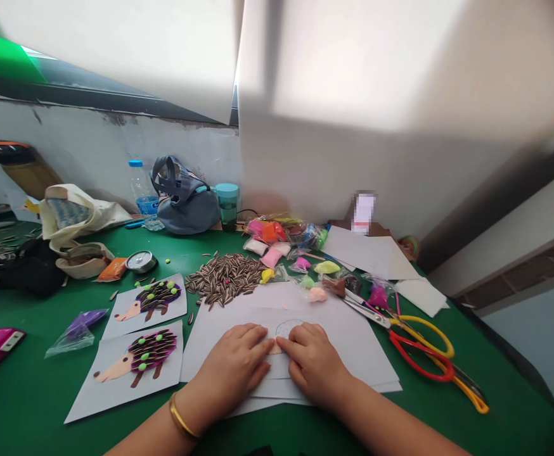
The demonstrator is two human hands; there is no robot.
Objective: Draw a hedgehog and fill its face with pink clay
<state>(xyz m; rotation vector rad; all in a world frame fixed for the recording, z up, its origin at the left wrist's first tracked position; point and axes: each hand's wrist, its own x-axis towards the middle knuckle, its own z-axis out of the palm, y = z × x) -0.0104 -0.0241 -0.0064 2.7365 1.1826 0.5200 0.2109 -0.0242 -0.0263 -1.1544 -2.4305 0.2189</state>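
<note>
**Left hand (232, 361) and right hand (317, 361) at the peach clay (276, 348)**

The green table (25, 418) spreads before you, with white sheets (362, 361) overlapping on it. To their left, two hedgehog cards (115, 392) lie one behind the other, each snout pointing left. On your right lie the scissors (390, 323), blades slanting away to the left, handles toward you. Both your hands rest palm-down on the sheets, fingers bent and close together; whether either pinches the clay cannot be told. Beyond your left hand sits a pile of striped seeds (227, 278). A curved blue outline (287, 327) shows on the paper, partly covered by your right fingers. The clay lies at the outline's near-left side, between your index fingertips; they hide so much that its long axis and direction cannot be told.
</note>
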